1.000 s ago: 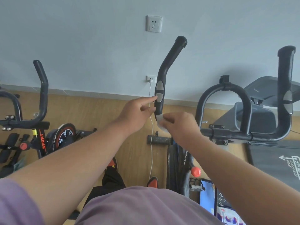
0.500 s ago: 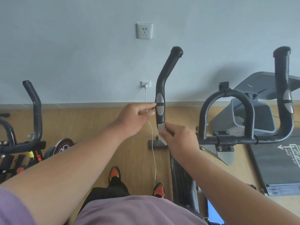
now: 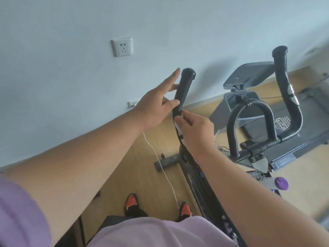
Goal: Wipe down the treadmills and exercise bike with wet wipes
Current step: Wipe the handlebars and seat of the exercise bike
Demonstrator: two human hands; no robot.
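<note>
Pale blue wall and wood-look floor frame the black foam-gripped exercise-bike handlebar (image 3: 183,90). The right hand (image 3: 194,129) pinches a thin white wet wipe (image 3: 178,126) against its bend; the left hand (image 3: 156,106) steadies the bar, fingers straight. The wipe looks limp, damp and light; the bar rigid, best braced near its tip. No writing is legible.
</note>
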